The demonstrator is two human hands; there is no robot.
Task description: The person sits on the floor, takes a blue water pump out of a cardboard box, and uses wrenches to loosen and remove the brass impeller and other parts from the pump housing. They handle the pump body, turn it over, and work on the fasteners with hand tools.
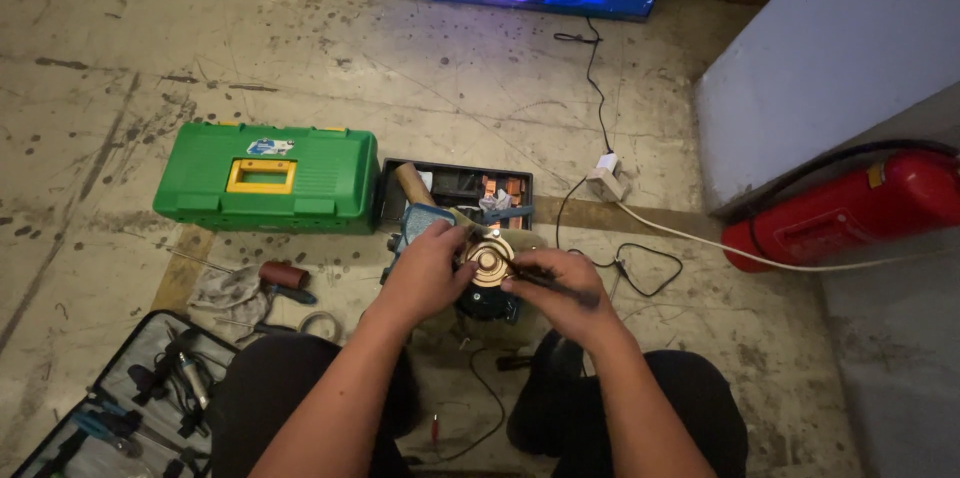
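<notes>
Left hand (432,263) gripping a round copper-coloured motor part (490,266), right hand (555,290) pinching a dark slim tool (545,278) against it, green toolbox (265,176) beside black parts tray (455,188) on concrete floor (450,78)

Bare forearms, black trousers

We find open floor (300,58) beyond the green toolbox (265,178). Close in, the toolbox, black parts tray (455,188), open tool case (120,398) and fire extinguisher (850,210) hem us; cables (620,238) cross the right side.
</notes>
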